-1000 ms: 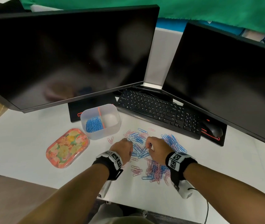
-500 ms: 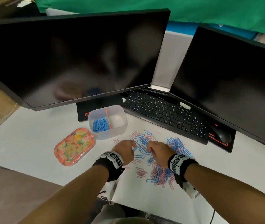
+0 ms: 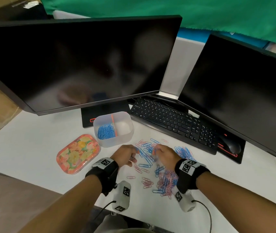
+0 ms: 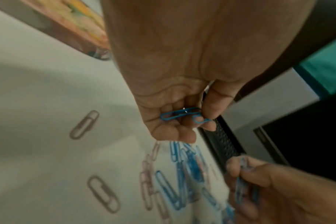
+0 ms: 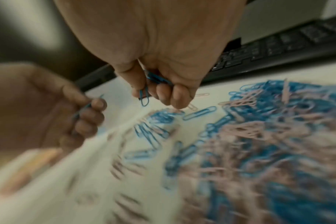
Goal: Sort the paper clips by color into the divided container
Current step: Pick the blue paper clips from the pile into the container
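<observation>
Hands full of blue clips over the mixed pile

Nearest you, the pink and blue paper clips (image 3: 165,180) lie scattered on the white desk (image 3: 33,148). Your left hand (image 3: 125,155) curls around a few blue clips (image 4: 182,116); your right hand (image 3: 165,154) pinches several more (image 5: 146,97). Beyond them, the divided container (image 3: 115,142) holds blue clips in its left compartment. Behind it sits the keyboard (image 3: 172,120).

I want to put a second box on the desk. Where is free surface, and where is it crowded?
Free: the white desk left of the floral lid, and the near right corner beyond the right hand. Crowded: the paper clips between the hands, up to the keyboard and divided container.
</observation>
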Demonstrator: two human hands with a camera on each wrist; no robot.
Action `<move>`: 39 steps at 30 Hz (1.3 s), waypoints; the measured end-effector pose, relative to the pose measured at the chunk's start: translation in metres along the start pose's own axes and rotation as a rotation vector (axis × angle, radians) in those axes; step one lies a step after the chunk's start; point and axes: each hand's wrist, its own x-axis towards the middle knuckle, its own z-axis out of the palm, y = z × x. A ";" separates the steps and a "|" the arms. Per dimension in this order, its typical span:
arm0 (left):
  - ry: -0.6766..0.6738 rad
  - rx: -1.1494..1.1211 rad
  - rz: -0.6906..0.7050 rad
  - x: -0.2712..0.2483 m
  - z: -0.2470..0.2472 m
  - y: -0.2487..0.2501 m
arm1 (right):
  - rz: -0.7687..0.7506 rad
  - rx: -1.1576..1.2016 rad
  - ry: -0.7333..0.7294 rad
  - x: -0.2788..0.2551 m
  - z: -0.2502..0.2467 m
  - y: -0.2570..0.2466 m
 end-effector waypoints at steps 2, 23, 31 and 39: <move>0.004 -0.202 0.014 -0.007 -0.005 0.007 | 0.066 0.246 -0.020 0.008 0.002 -0.017; 0.436 -0.252 0.008 -0.004 -0.103 0.058 | 0.191 0.575 -0.107 0.077 0.051 -0.176; 0.504 -0.082 0.101 0.001 -0.096 0.066 | 0.076 0.459 0.006 0.083 0.039 -0.158; 0.303 0.491 0.441 -0.001 -0.037 0.044 | -0.066 -0.114 0.156 0.036 -0.010 -0.061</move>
